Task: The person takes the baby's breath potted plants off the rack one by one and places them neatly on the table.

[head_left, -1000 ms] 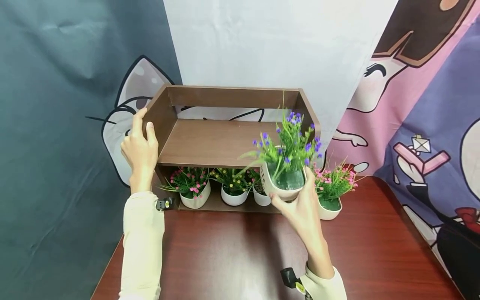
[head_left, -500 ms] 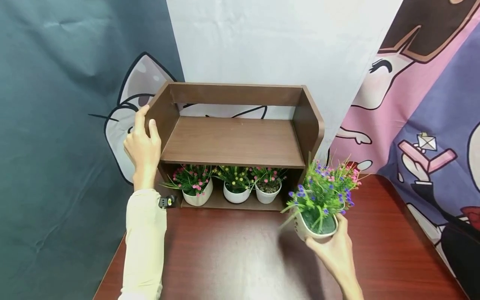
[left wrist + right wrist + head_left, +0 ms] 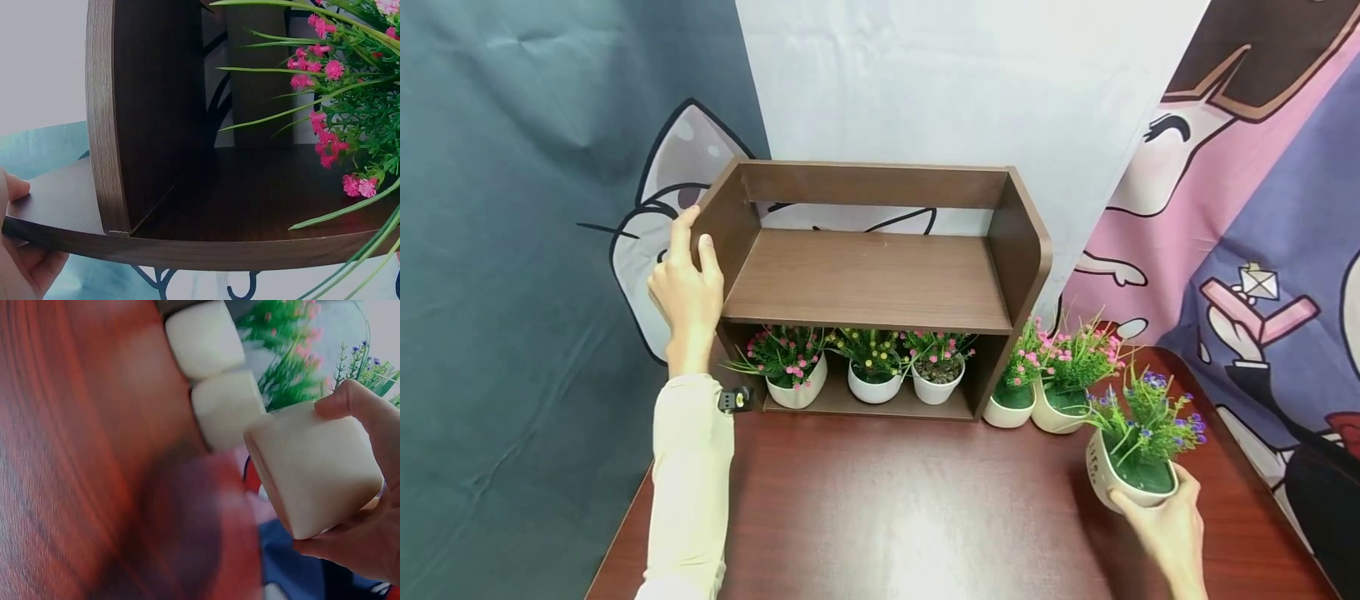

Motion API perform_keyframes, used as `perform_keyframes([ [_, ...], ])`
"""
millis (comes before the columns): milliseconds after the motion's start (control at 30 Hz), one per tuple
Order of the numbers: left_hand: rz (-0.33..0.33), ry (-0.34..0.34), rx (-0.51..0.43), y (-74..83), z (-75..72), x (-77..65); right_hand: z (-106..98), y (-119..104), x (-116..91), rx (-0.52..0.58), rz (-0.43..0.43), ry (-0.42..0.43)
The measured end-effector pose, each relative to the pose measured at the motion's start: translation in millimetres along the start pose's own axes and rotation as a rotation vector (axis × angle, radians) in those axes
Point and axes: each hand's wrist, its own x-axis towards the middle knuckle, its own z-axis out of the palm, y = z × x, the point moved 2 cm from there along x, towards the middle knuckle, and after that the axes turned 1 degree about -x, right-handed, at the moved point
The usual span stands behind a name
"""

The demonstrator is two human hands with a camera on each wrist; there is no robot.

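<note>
My left hand grips the upper left side panel of a brown wooden shelf; the left wrist view shows thumb and fingers on opposite faces of the board. At the far right, my right hand holds a potted plant with purple flowers by its white pot. The right wrist view shows that pot raised over the table, thumb on one side and fingers on the other. Two pink-flowered potted plants stand beside the shelf's right side.
In the lower compartment stand a pink-flowered plant, a yellow-flowered one and another pink one, all in white pots. The shelf sits at the back of a red-brown table. Printed cloth hangs behind and to the right.
My right hand has carried the purple-flowered plant from in front of the shelf rightward and down, past the two pink plants, to the table's right side. The left hand stays on the shelf panel.
</note>
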Motion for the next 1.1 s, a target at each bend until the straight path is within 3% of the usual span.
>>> perform_keyframes([
  [167,0.0,-0.001,0.006,3.9,-4.6,-1.6,-20,-38,-6,0.023,0.066,-0.002],
  [367,-0.002,-0.013,0.017,-6.4,-0.9,-1.6,-14,-37,8,0.02,0.063,0.051],
  [800,0.001,-0.034,0.01,-5.2,2.7,-1.1,13,-22,65,0.058,0.045,0.02],
  [1100,0.005,-0.013,0.01,-1.5,2.1,-0.4,27,-29,83,0.088,-0.017,0.004],
])
